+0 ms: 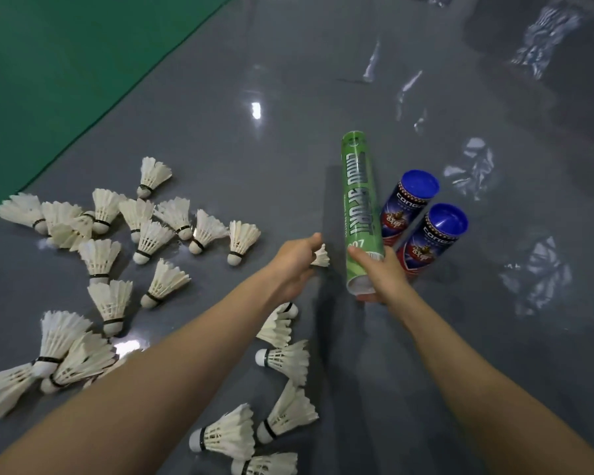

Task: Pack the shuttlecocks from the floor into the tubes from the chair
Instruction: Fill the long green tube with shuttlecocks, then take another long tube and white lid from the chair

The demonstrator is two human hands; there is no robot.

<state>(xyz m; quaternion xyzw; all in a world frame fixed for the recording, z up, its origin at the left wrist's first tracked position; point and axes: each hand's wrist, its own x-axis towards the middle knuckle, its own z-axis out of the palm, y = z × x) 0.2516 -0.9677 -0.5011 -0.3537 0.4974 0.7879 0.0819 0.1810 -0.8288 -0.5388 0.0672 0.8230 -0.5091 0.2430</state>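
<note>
Right hand (pixel 379 279) gripped the green tube (pixel 359 214) at its open near end; left hand (pixel 294 265) pinched a shuttlecock (pixel 320 257). Risk: misaligned entry could snag feathers on the rim and crush them.

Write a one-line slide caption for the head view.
Right hand grips a green tube, left hand holds a shuttlecock beside it; two blue tubes and loose shuttlecocks on the grey floor.

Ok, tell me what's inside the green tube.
The green tube shows only pale inner wall at its open end. The right hand gripping it covers part of the mouth; deeper in is hidden.
</note>
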